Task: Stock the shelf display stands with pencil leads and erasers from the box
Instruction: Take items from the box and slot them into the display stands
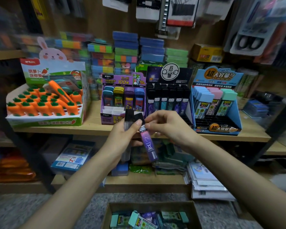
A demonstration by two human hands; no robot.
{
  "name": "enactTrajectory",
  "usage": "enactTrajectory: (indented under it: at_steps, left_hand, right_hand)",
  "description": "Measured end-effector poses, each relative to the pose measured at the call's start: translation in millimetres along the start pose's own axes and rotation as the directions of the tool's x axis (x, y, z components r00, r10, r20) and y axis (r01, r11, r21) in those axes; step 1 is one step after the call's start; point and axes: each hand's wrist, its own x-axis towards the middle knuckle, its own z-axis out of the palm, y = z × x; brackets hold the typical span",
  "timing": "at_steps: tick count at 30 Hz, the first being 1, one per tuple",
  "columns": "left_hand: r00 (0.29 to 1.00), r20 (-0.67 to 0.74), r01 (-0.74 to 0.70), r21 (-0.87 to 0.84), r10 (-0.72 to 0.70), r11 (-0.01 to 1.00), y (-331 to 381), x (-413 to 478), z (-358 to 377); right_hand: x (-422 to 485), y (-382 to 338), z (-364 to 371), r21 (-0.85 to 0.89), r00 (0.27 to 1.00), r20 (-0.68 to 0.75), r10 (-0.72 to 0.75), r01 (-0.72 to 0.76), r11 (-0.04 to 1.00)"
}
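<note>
My left hand (122, 138) grips a small bunch of black-capped pencil lead cases in front of the shelf edge. One purple lead case (148, 144) with a star-sign print sticks out of the bunch, tilted. My right hand (167, 125) pinches that purple case near its black cap. Behind my hands stands the black zodiac display stand (169, 96), its back rows filled with lead cases and its front slots bare. On the floor below, the cardboard box (151, 206) holds several lead cases with mint caps.
A purple lead stand (123, 96) is left of the black one, a blue large-capacity stand (217, 103) is right of it, and a carrot cutter display (45, 100) sits far left. Stacked sticky notes line the back. A lower shelf (139, 180) holds packets and papers.
</note>
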Motion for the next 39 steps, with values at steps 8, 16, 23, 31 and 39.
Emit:
enactTrajectory:
  at_steps: [8,16,23,31,39]
  left_hand:
    - [0.997,-0.058,-0.054,0.029,0.056,0.998,-2.8,5.1,1.8]
    - [0.969,-0.219,-0.097,0.093,0.115,0.991,3.4,17.3,-3.0]
    - [0.969,-0.244,-0.037,-0.013,0.032,0.999,-5.8,25.7,-4.8]
    - [0.982,-0.187,-0.024,0.053,0.033,0.998,-15.2,28.0,-6.9]
    - [0.970,-0.223,-0.080,0.100,0.100,0.992,-14.0,29.6,-4.2]
  right_hand:
    - [13.7,-3.4,-1.1,-0.011,0.999,0.028,0.020,-0.020,1.000]
    - [50.6,-18.0,-58.9,0.140,0.889,-0.443,-0.115,0.195,0.971]
    - [82.5,22.7,-55.4,-0.221,0.808,-0.516,-0.284,0.195,0.956]
    - [92.1,40.5,-53.8,-0.307,0.874,-0.364,-0.323,0.215,0.927]
    - [102.5,55.3,-47.6,-0.383,0.862,-0.434,-0.262,0.087,0.920]
